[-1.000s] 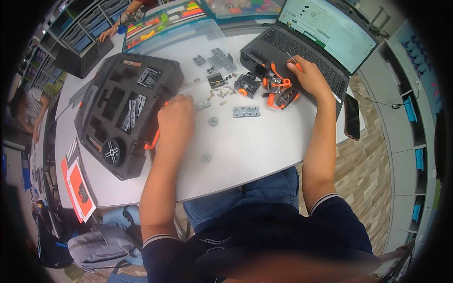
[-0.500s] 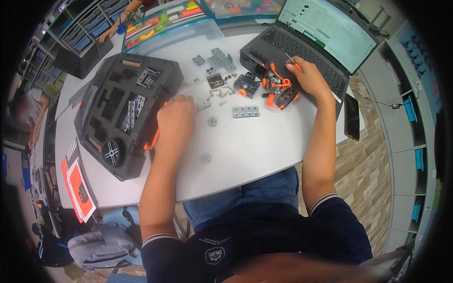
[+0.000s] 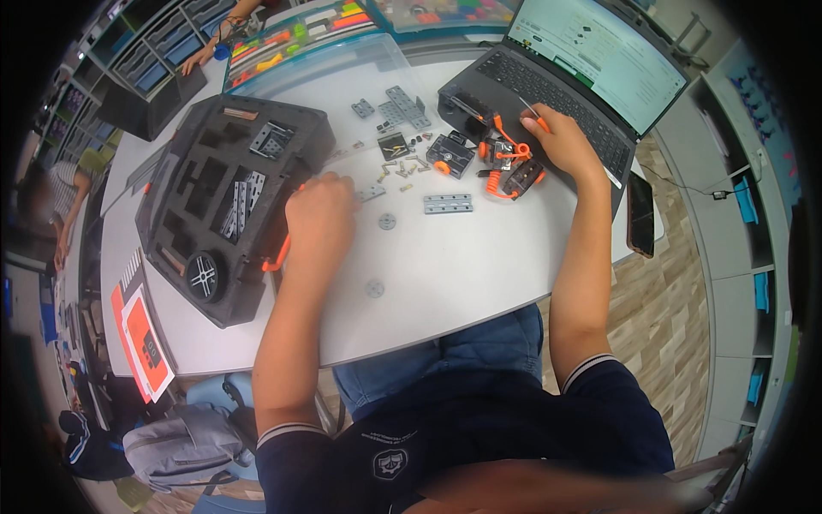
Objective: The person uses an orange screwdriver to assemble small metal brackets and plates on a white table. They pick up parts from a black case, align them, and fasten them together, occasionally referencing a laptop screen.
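Observation:
My right hand rests over the front of the laptop, closed around a small screwdriver with an orange handle and a thin metal shaft. Next to it lie black modules with orange cables. On the white table, beside the dark case, my left hand is curled closed; whatever its fingers hold is hidden. Close to its wrist runs the case's orange handle. A flat grey metal plate and a grey disc lie between the hands.
Small screws and perforated metal parts are scattered at mid-table. Behind them stands a clear box of colourful pieces. A phone lies at the right edge; printed booklets lie at the left. Another person's hand shows far left.
The page on the laptop screen has shifted. Both hands stay in nearly the same place, and the whole view has moved very slightly.

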Demonstrator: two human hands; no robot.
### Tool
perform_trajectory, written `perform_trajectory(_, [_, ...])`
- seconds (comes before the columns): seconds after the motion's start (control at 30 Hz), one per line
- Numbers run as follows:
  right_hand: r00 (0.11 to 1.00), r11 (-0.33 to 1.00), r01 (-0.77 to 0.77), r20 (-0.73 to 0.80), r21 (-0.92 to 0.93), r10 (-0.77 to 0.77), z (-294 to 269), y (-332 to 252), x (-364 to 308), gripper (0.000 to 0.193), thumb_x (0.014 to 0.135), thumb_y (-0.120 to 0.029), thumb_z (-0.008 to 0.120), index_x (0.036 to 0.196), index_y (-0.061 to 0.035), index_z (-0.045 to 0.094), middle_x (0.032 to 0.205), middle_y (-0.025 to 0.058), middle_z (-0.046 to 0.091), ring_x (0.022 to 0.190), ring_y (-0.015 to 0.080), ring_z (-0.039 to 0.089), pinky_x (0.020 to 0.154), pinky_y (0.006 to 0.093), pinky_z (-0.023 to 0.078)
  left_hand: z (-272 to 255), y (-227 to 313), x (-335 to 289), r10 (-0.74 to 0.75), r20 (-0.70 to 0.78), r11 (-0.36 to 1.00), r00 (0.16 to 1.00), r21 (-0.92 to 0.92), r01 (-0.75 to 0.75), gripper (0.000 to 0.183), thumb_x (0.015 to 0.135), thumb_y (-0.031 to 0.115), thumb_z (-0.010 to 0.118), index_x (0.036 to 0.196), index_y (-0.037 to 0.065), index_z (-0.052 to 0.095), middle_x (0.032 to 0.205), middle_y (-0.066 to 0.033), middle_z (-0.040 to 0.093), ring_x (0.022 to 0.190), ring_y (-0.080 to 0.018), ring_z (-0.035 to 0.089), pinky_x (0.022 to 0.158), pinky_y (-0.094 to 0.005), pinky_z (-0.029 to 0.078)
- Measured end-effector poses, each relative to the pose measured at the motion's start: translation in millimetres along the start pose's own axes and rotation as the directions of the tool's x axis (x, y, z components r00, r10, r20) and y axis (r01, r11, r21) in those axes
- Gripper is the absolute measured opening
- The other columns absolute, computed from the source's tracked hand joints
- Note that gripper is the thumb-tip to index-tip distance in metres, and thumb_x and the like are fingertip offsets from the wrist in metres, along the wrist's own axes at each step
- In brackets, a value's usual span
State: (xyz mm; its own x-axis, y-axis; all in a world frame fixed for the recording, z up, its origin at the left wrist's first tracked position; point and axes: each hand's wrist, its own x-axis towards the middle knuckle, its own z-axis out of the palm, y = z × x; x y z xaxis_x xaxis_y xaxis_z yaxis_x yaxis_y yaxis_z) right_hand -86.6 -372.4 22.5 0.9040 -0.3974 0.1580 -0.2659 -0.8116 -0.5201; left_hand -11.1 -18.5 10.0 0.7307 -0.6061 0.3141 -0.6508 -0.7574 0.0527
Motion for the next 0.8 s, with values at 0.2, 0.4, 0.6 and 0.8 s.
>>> perform_trajectory(0.2, [1.0,0.999,0.016,0.003,-0.028,-0.016,-0.8,-1.8,-1.6,0.032,0.1,-0.029,0.057,0.118,-0.0036,0.065,0.109,0.0209,0.071,0.104,0.0357,0.068,0.09,0.0428,0.05,1.1,1.6,-1.7,0.002,0.001,1.0,1.0,0.002,-0.002,0.012,0.076,0.013,0.077,0.082,0.005,0.072,0.084,-0.0076,0.069,0.083,-0.0278,0.068,0.069,-0.0398,0.053])
perform_trajectory(0.4, [1.0,1.0,0.014,0.009,-0.008,-0.014,-0.6,-2.2,-1.4,0.032,0.1,-0.028,0.057,0.117,-0.0033,0.065,0.107,0.0213,0.071,0.103,0.0367,0.068,0.09,0.0437,0.05,0.8,0.6,-0.6,0.005,-0.009,1.0,1.0,-0.008,-0.005,0.011,0.076,0.013,0.076,0.081,0.005,0.072,0.084,-0.0076,0.069,0.083,-0.0277,0.068,0.07,-0.0397,0.053])
perform_trajectory(0.6, [0.999,1.0,0.009,0.033,-0.022,-0.009,-1.4,-3.2,-0.9,0.031,0.1,-0.029,0.057,0.116,-0.003,0.066,0.107,0.0203,0.071,0.102,0.0357,0.068,0.089,0.0418,0.05,0.2,1.7,-0.1,-0.001,-0.001,1.0,1.0,0.008,0.001,0.009,0.077,0.013,0.076,0.081,0.005,0.072,0.084,-0.0074,0.069,0.084,-0.0278,0.068,0.07,-0.04,0.053])
perform_trajectory(0.8, [0.999,0.999,0.046,0.026,-0.018,-0.046,0.9,-1.0,-0.1,0.032,0.1,-0.03,0.058,0.115,-0.0035,0.067,0.102,0.0221,0.071,0.097,0.0374,0.068,0.086,0.0433,0.05,1.0,1.6,-1.1,0.004,-0.012,1.0,1.0,0.004,-0.003,0.009,0.076,0.012,0.076,0.08,0.005,0.072,0.084,-0.0073,0.069,0.084,-0.0277,0.068,0.069,-0.0402,0.053])
